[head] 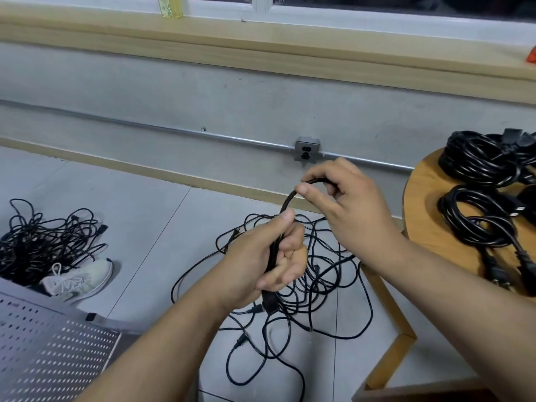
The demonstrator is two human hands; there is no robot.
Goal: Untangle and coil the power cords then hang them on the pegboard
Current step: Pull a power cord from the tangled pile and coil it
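Observation:
My left hand (269, 256) grips a black power cord (287, 203) near its plug end, and the plug (269, 304) hangs just below my fist. My right hand (345, 198) pinches the same cord a little higher, bending it into an arch between the two hands. Beneath my hands a loose tangle of black cords (313, 285) spreads over the grey floor. A second tangled heap (43, 242) lies at the far left. Coiled cords (481, 224) rest on the round wooden table (420, 204) at the right. The perforated metal pegboard (49, 349) lies at the lower left.
A white sneaker (78, 281) sits on the floor beside the left heap. A wall socket (307, 149) on a metal conduit is mounted low on the grey wall behind my hands. The table's wooden leg frame (391, 338) stands right of the floor tangle.

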